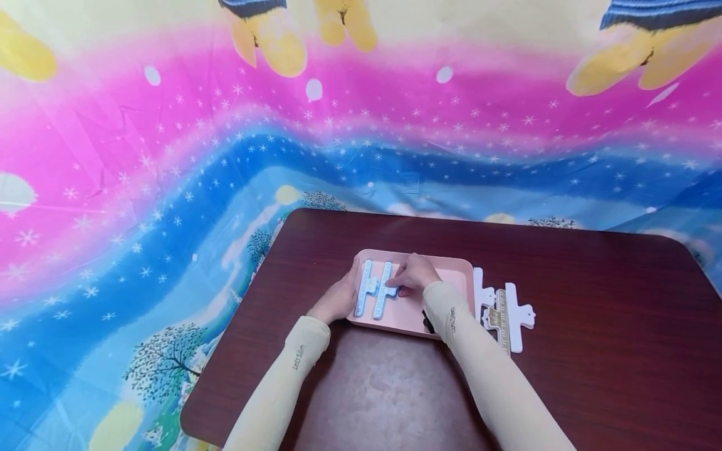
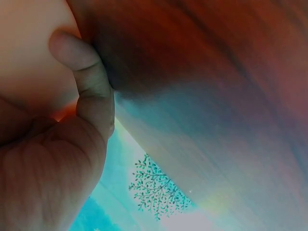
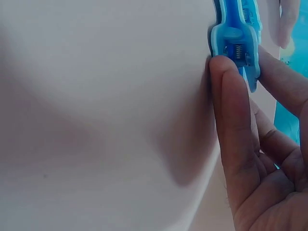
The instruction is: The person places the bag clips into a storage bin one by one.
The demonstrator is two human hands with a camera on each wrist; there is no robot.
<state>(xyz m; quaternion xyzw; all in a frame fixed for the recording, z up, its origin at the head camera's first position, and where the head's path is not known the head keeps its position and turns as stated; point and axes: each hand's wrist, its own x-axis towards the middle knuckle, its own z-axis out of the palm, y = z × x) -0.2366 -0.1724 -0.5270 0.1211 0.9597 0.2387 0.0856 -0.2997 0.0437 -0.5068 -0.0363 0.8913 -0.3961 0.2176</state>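
A pink tray (image 1: 412,315) lies on the table with two long light-blue ruler clips side by side in its left part. My right hand (image 1: 416,274) pinches the grip end of the inner ruler clip (image 1: 381,300) between thumb and finger. In the right wrist view the spring of that clip (image 3: 236,50) shows near the fingertips. The other ruler clip (image 1: 361,300) lies along the tray's left wall. My left hand (image 1: 337,298) rests against that wall from outside, fingers extended along it. Its thumb (image 2: 91,82) touches the tray's pale surface in the left wrist view.
Right of the tray lie white clips (image 1: 514,319) and a clip with a clear, dark-marked ruler strip (image 1: 502,319), partly behind my right sleeve. The dark red-brown table (image 1: 609,326) has rounded corners. A colourful printed cloth (image 1: 169,207) hangs behind and to the left.
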